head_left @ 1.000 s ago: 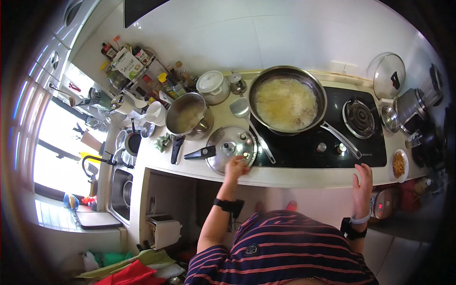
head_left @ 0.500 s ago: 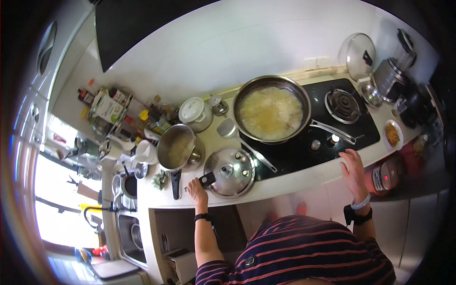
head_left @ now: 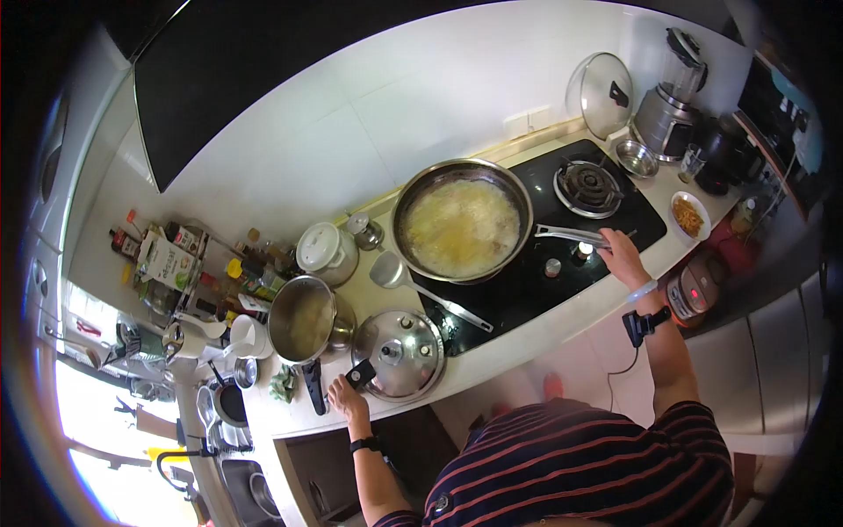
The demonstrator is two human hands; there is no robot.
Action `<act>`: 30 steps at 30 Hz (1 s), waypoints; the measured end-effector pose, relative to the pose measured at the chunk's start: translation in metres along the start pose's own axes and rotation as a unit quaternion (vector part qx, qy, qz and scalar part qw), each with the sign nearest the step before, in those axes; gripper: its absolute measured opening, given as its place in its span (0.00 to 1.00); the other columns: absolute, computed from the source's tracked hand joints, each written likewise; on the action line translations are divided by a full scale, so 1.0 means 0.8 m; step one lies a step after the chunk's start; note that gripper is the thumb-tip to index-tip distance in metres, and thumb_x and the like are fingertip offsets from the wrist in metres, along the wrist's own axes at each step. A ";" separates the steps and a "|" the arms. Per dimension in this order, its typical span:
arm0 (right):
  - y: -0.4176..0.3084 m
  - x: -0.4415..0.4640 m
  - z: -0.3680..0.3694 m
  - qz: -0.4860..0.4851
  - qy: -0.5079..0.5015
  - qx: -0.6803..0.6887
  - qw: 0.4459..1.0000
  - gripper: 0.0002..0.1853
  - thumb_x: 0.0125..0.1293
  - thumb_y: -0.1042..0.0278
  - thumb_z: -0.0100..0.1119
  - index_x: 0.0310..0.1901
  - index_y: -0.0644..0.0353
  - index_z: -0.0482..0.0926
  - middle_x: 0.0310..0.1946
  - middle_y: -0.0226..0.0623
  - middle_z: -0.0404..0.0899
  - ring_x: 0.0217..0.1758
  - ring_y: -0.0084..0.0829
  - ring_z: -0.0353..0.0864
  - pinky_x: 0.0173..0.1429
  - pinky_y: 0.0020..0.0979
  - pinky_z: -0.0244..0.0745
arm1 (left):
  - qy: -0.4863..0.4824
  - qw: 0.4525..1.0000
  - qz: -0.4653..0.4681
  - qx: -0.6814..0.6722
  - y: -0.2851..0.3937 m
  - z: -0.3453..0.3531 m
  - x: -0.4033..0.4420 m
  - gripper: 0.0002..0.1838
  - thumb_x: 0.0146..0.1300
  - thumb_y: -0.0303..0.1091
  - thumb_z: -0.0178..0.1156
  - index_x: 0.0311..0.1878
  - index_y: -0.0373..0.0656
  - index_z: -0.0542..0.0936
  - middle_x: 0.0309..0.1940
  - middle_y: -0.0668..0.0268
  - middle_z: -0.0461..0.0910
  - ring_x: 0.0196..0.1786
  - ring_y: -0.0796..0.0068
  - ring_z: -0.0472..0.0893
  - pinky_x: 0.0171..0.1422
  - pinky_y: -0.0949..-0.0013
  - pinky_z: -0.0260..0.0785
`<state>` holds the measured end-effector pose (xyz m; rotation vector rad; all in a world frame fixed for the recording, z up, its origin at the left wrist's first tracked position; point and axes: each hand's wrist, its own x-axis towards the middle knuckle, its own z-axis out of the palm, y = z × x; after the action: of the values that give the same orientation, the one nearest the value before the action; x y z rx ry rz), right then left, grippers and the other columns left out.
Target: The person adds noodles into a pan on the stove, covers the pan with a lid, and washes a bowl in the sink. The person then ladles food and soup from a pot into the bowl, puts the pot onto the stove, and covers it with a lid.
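My left hand (head_left: pixel 348 400) is at the counter's front edge, closed around the black handle of a shiny pressure cooker lid (head_left: pixel 407 351). The lid lies on the counter. To its left stands the steel pressure cooker pot (head_left: pixel 303 321), uncovered, with pale contents and its handle pointing forward. My right hand (head_left: pixel 621 258) is wrapped round the end of the metal handle of a large frying pan (head_left: pixel 529 206). Bubbling yellowish liquid (head_left: pixel 464 224) fills the pan on the left burner. A metal spatula (head_left: pixel 439 297) lies between lid and pan, its handle over the hob's edge.
Beyond the bare right burner (head_left: pixel 587 186), a glass lid (head_left: pixel 606 95) leans on the wall near a blender (head_left: pixel 667 119). A steel bowl (head_left: pixel 636 159) and a plate of brown food (head_left: pixel 689 216) stand right. A white lidded pot (head_left: pixel 325 252) and several bottles stand left.
My right hand came down from in front of the hob, where it was open, onto the pan's handle and closed on it. My left hand stays at the lid's handle; the view has shifted.
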<state>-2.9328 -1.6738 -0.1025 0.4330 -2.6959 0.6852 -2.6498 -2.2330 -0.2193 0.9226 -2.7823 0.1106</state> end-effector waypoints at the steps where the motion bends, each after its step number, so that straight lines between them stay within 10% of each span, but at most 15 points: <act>1: 0.011 -0.004 0.004 0.004 0.005 -0.005 1.000 0.19 0.51 0.72 0.63 0.46 0.59 0.72 0.34 0.43 0.75 0.40 0.47 0.75 0.44 0.44 0.69 | 0.006 1.000 0.003 -0.014 -0.002 0.003 -0.002 0.23 0.50 0.21 0.56 0.52 0.40 0.69 0.46 0.58 0.72 0.55 0.56 0.68 0.57 0.56 0.60; 15: -0.036 -0.048 -0.013 0.062 -0.051 0.018 0.997 0.15 0.51 0.68 0.65 0.39 0.59 0.73 0.32 0.44 0.75 0.39 0.47 0.75 0.42 0.43 0.69 | -0.012 0.998 -0.011 -0.054 -0.003 -0.006 -0.009 0.35 0.43 0.22 0.65 0.59 0.39 0.66 0.52 0.53 0.71 0.60 0.52 0.65 0.63 0.55 0.58; 22: -0.077 -0.078 -0.042 0.042 0.253 0.066 0.964 0.08 0.52 0.78 0.60 0.33 0.60 0.72 0.28 0.39 0.72 0.30 0.36 0.74 0.33 0.32 0.70 | 0.000 0.992 -0.046 -0.115 -0.005 -0.041 -0.038 0.33 0.44 0.23 0.65 0.58 0.38 0.68 0.53 0.51 0.70 0.58 0.52 0.67 0.61 0.56 0.60; 26: -0.077 -0.102 0.041 -0.043 0.098 0.108 0.988 0.09 0.53 0.79 0.59 0.36 0.60 0.72 0.29 0.38 0.71 0.30 0.34 0.73 0.34 0.32 0.71 | -0.027 0.992 -0.036 -0.114 0.000 -0.052 -0.060 0.28 0.46 0.25 0.64 0.54 0.38 0.71 0.47 0.51 0.73 0.53 0.52 0.70 0.58 0.56 0.62; 30: -0.038 -0.077 0.143 0.124 0.039 0.198 0.971 0.18 0.51 0.73 0.65 0.43 0.62 0.70 0.36 0.42 0.71 0.37 0.35 0.73 0.38 0.30 0.73 | -0.082 0.991 0.010 -0.102 0.000 -0.056 -0.074 0.20 0.46 0.29 0.65 0.46 0.42 0.77 0.44 0.54 0.75 0.51 0.54 0.71 0.55 0.58 0.64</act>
<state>-2.8933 -1.7438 -0.2089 0.1533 -2.5571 1.2944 -2.5961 -2.1923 -0.1889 0.8883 -2.8820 -0.2540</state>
